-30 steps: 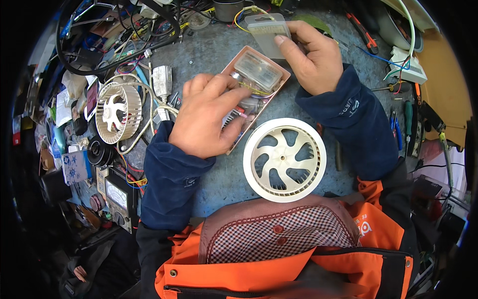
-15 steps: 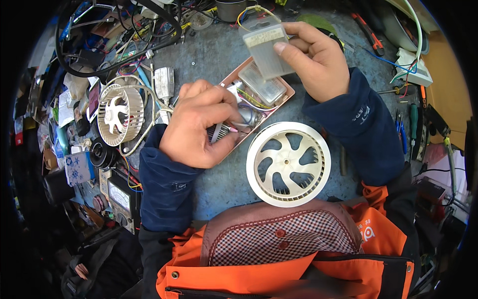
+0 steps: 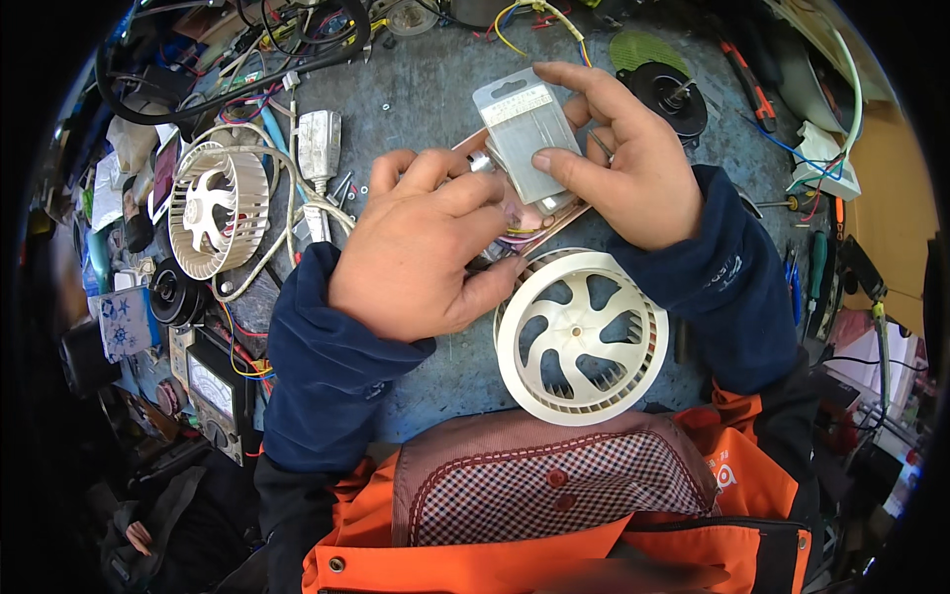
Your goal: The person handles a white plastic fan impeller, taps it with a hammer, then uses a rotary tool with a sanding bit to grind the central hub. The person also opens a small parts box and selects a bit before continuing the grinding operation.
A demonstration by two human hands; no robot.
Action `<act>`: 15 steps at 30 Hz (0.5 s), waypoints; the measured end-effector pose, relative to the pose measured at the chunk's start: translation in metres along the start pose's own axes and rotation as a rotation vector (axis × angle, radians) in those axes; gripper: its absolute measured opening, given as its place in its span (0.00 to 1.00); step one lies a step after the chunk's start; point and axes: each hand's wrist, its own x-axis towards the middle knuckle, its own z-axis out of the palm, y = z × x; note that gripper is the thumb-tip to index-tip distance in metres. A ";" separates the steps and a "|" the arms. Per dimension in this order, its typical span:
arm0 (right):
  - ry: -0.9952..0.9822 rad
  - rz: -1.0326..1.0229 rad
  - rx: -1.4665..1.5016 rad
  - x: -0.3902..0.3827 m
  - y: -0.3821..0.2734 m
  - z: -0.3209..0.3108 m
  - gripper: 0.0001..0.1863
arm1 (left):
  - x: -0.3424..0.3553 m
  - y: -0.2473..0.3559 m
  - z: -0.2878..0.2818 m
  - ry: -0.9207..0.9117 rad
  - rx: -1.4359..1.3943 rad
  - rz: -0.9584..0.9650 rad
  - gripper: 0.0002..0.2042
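Observation:
My right hand is closed on a flat translucent plastic case with a pale label, holding it above a shallow pinkish box of small parts and wires. My left hand lies over the box's left part, fingers curled down into it; what its fingertips hold is hidden. Just below the box, partly under my left fingertips' side, a white plastic blower wheel with curved spokes lies flat on the bench.
Left are a second white wheel, white cord with plug, an analog meter and tangled wires. Behind my right hand are a black motor and green mesh disc. Tools, including red-handled cutter, line the right.
The plastic case in my right hand has moved down over the box, covering more of it. My left fingers have shifted within the box. The dark motor behind my right hand now shows.

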 end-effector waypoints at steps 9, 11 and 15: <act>0.019 -0.075 -0.098 0.000 0.002 0.001 0.34 | 0.000 -0.006 -0.012 -0.020 -0.143 -0.019 0.12; 0.007 -0.059 -0.085 0.000 0.000 0.000 0.34 | -0.001 -0.007 -0.015 -0.032 -0.156 -0.021 0.11; 0.010 -0.049 -0.075 0.000 -0.001 0.001 0.35 | -0.001 -0.011 -0.017 -0.018 -0.230 -0.028 0.11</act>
